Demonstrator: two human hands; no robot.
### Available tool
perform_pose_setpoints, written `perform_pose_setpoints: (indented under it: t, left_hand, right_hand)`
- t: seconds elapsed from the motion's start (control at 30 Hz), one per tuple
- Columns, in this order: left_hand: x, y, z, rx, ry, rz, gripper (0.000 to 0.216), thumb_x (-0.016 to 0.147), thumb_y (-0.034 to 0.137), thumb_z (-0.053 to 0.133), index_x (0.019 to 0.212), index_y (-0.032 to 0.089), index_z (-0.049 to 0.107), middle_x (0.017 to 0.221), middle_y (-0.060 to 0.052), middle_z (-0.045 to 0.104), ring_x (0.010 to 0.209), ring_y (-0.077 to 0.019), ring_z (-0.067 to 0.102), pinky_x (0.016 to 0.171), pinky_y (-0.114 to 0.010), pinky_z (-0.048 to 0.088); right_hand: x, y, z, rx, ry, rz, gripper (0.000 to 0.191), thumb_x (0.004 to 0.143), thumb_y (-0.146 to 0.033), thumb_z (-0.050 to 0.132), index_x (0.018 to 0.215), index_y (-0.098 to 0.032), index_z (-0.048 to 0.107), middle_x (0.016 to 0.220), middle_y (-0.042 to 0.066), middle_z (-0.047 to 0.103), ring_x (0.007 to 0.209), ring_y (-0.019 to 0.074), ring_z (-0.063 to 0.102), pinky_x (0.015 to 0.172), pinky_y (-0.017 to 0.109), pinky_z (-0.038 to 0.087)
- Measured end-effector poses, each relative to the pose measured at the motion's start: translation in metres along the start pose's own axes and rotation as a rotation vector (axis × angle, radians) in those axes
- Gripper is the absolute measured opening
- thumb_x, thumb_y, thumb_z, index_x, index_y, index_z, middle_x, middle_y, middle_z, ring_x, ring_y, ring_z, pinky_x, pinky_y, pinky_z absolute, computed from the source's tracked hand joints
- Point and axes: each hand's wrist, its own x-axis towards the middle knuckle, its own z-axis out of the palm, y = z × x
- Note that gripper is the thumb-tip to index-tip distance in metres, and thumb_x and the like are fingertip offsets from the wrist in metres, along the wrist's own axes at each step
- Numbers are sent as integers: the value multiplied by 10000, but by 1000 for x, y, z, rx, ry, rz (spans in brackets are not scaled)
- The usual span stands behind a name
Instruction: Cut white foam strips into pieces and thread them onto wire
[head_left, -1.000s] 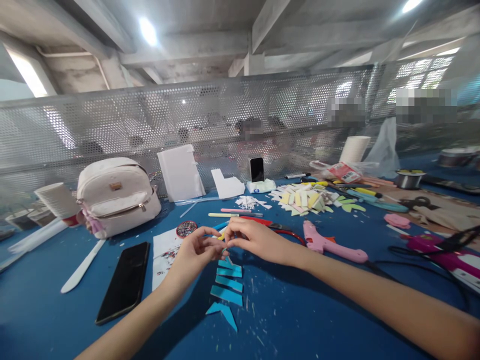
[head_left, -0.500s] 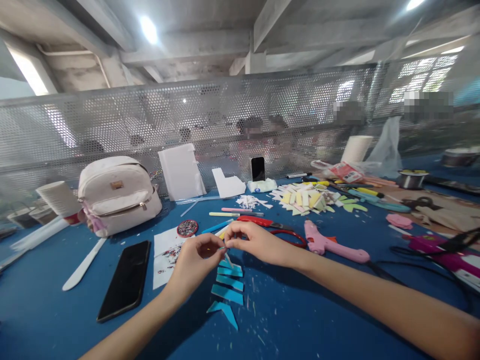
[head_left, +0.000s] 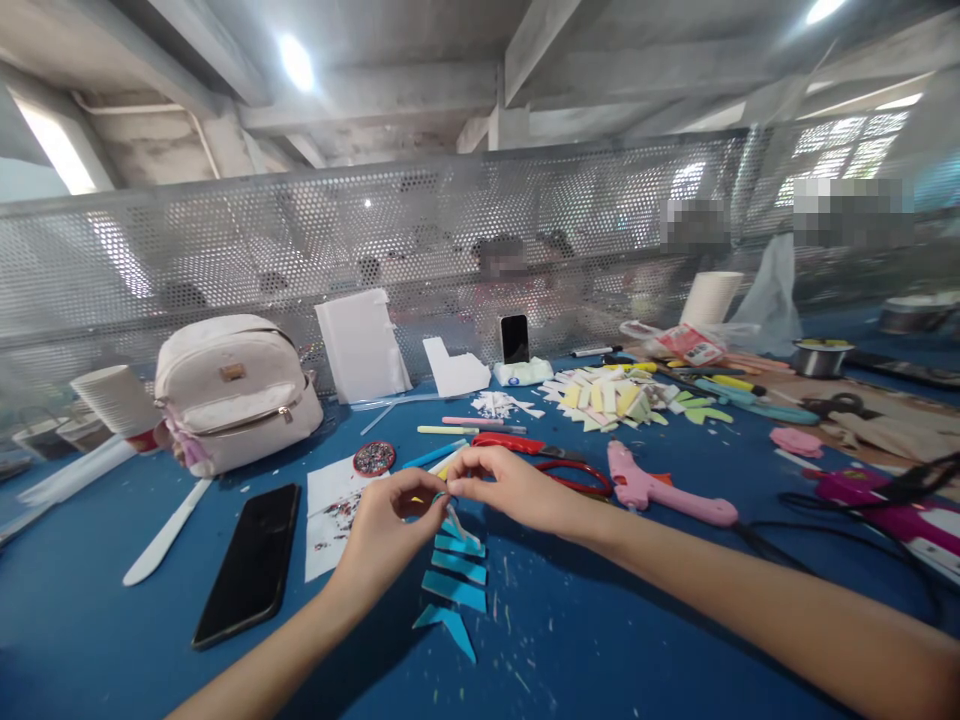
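My left hand (head_left: 394,520) and my right hand (head_left: 510,485) meet above the middle of the blue table. Thumb and fingers of both are pinched together on a small strip of paper (head_left: 456,522), whitish with a bluish end. Most of it is hidden by the fingertips. Below the hands several bright blue paper strips (head_left: 454,590) lie in a column, with a notched blue piece (head_left: 450,622) nearest me. A white sheet with dark flakes (head_left: 322,530) lies just left of my left hand. Behind my right hand are red-handled scissors (head_left: 581,485).
A black phone (head_left: 247,565), a white plastic knife (head_left: 165,535) and a pale backpack (head_left: 232,400) are on the left. At right lie a pink glue gun (head_left: 660,495) with its cord and a heap of paper pieces (head_left: 611,395). A perforated metal screen (head_left: 435,230) stands behind.
Both hands keep their pinch and have shifted very slightly left. The whitish strip under the fingertips hangs at a somewhat different angle. Nothing else on the table has moved.
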Motion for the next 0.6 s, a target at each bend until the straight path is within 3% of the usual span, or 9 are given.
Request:
perform_pose_setpoints:
  t: [0.37, 0.6]
  left_hand:
    - [0, 2, 0, -87, 10, -6, 137, 760, 275, 717, 723, 143, 718, 625, -30, 684, 589, -168, 649, 589, -250, 531]
    - [-2, 2, 2, -89, 29, 34, 119, 782, 256, 712, 730, 150, 730, 671, -31, 694, 618, -165, 647, 616, -246, 539]
  right_hand:
    - [-1, 1, 1, -44, 16, -33, 119, 933, -249, 616, 897, -157, 682, 888, 45, 706, 861, 196, 644, 796, 320, 490]
    - [-8, -11, 2, -183, 88, -59, 70, 931, -214, 637, 874, -180, 660, 914, 21, 629, 821, 169, 579, 751, 290, 448]
